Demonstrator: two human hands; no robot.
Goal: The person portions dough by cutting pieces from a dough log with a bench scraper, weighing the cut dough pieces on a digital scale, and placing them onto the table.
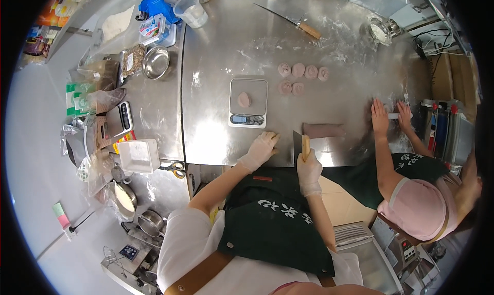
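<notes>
My gloved left hand (261, 150) is at the table's front edge, fingers curled; I cannot make out whether something is inside. In my gloved right hand (309, 169) is the wooden handle of a blade (297, 148), held beside a pinkish-brown dough log (324, 131). A digital scale (248, 118) carries one pink dough piece (244, 99) above my left hand. To its right lie several round pink dough pieces (298, 70) in two rows.
On the steel table (211, 48) are a knife (309, 30), a plastic cup (190, 14) and a strainer (381, 33). Bowls, bags, scissors (177, 170) and containers crowd the left. At right, a co-worker in a pink cap (411, 207) has both hands (380, 117) on the table.
</notes>
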